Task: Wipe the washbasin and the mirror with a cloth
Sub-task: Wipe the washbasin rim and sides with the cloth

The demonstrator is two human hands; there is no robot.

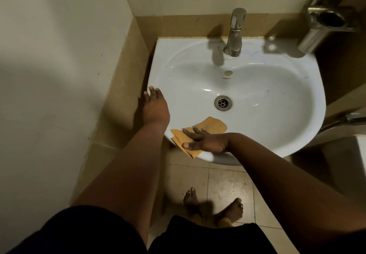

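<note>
A white washbasin [267, 87] hangs on the tiled wall, with a metal tap [234, 33] at its back and a drain [223, 103] in the bowl. An orange cloth [212, 125] lies folded over the basin's near-left rim. My right hand [204, 140] presses flat on the cloth with straight fingers pointing left. My left hand [155, 107] rests on the basin's left rim, fingers straight. Faint blue marks show on the basin's right side. No mirror is in view.
A metal holder [324, 20] is fixed to the wall at the back right. A beige tiled wall [122, 95] runs close along the basin's left. My bare feet [213, 206] stand on the wet floor tiles below. A white fixture [356, 154] sits at the right edge.
</note>
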